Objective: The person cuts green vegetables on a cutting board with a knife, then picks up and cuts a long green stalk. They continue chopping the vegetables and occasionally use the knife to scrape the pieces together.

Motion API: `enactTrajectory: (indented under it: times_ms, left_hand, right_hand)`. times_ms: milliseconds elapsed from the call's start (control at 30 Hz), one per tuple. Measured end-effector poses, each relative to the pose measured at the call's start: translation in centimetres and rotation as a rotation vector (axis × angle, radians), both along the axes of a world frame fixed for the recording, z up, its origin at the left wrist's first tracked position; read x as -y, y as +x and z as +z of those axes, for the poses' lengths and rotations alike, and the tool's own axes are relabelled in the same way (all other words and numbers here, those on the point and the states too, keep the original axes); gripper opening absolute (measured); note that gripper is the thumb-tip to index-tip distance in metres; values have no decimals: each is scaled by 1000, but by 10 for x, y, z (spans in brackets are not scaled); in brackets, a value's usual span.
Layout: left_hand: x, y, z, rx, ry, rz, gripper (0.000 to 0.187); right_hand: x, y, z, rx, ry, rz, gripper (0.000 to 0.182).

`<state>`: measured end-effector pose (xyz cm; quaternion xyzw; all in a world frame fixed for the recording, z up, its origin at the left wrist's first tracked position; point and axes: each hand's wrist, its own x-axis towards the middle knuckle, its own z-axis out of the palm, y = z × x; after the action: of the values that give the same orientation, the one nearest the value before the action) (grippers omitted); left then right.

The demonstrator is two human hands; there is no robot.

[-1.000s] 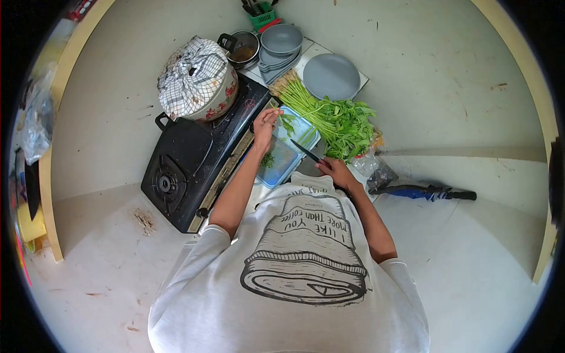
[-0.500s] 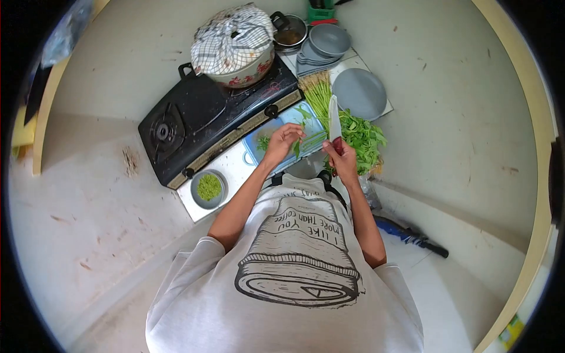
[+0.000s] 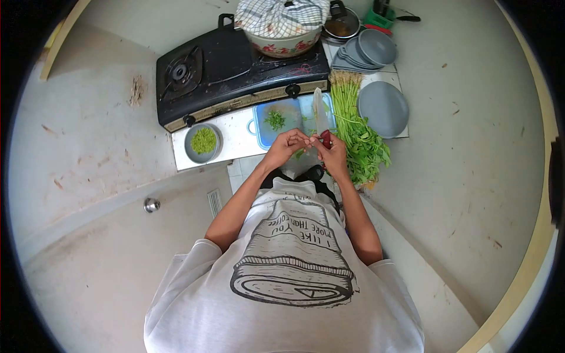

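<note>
My right hand (image 3: 333,156) is closed around the red handle of a knife (image 3: 319,112), whose blade points up and away from me. Close beside it, the fingertips of my left hand (image 3: 286,148) are pinched together and meet those of the right. A leafy green sprig (image 3: 299,154) shows just under the left fingers; its stem is mostly hidden. Beyond the hands lies a blue-rimmed cutting board (image 3: 257,112) with a small heap of chopped greens (image 3: 275,120). A bundle of long-stemmed leafy greens (image 3: 356,126) rests to the right of the knife.
A black gas stove (image 3: 235,76) runs along the back, bearing a flowered pot (image 3: 285,44) under a checked cloth. Chopped green pieces fill a grey bowl (image 3: 203,142) at the left. Grey bowls (image 3: 376,47) and a grey plate (image 3: 384,109) stand at the right.
My hands have come together, the left fingers now meeting the right ones. The knife stays in my right hand, its blade more upright. The camera view has turned and shifted.
</note>
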<state>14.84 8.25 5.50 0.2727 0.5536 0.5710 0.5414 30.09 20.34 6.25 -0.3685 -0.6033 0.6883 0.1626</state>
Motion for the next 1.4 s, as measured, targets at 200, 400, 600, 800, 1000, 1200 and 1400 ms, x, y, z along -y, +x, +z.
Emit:
enactTrajectory:
  times_ms: [200,400,600,800,1000,1200,1400]
  left_hand:
    - [25,10,-6,-32,-41,75,10]
    - [33,4,-12,-17,-88,83,9]
    - [36,-30,-17,-41,-118,-76,8]
    - [35,-78,-27,-201,-81,-220,12]
    - [59,-135,-56,-555,-84,-169,12]
    - [93,-165,-92,-633,-163,-84,11]
    - [105,-166,-105,-576,-204,17,12]
  right_hand:
    - [0,-2,-15,13,-65,47,24]
    - [5,-13,-9,39,-79,112,25]
    - [17,-29,-15,62,-40,91,23]
    - [31,-53,-21,82,-3,42,25]
    - [44,-69,-42,194,92,-30,40]
    - [74,-59,-73,435,558,153,46]
    - [89,-43,-95,581,643,358,39]
